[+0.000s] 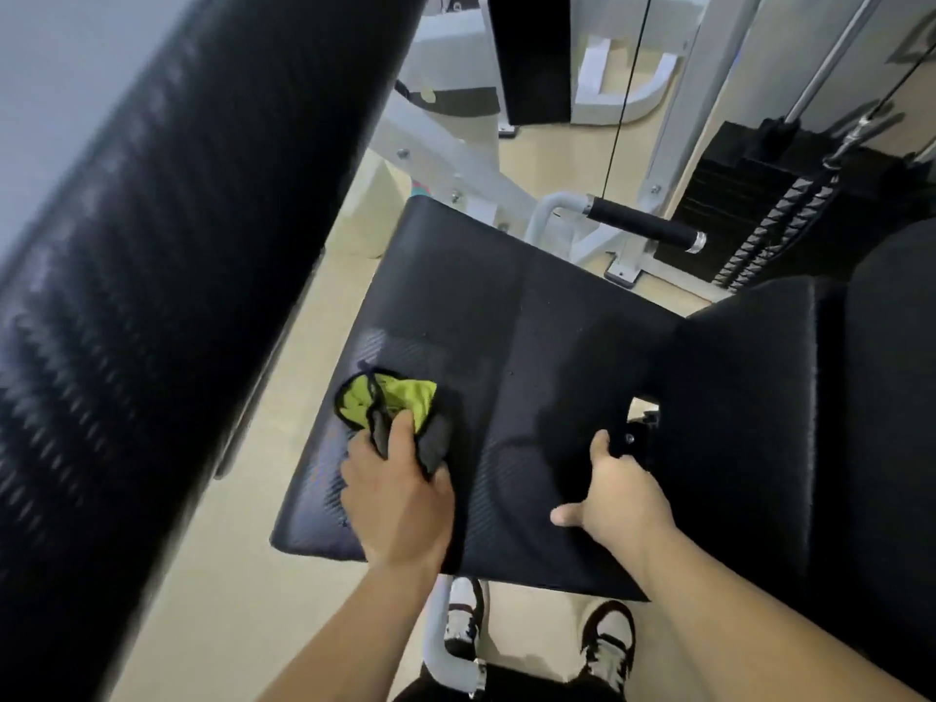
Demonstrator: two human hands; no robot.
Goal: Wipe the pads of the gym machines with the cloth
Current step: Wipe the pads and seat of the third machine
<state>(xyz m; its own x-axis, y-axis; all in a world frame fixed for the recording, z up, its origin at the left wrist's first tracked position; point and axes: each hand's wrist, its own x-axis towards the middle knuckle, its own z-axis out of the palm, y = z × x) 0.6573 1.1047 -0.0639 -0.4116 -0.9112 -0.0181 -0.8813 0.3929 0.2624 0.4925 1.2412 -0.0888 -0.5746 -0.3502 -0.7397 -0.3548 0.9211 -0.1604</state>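
Note:
A flat black seat pad point(511, 347) of a gym machine fills the middle of the view. On its near left part lies a crumpled cloth point(390, 402), yellow-green and dark grey. My left hand point(397, 494) grips the cloth's near end and holds it down on the pad. My right hand point(620, 494) rests on the pad's right side, thumb spread toward the left, fingers reaching up to a black bracket between the seat and the back pad point(759, 423) on the right.
A large black padded roller point(167, 276) crosses the left of the view, close to the camera. Behind the seat stand the white machine frame point(456, 164), a black handle grip point(640, 222) and a weight stack point(754, 215). My shoes point(608, 646) show on the beige floor below.

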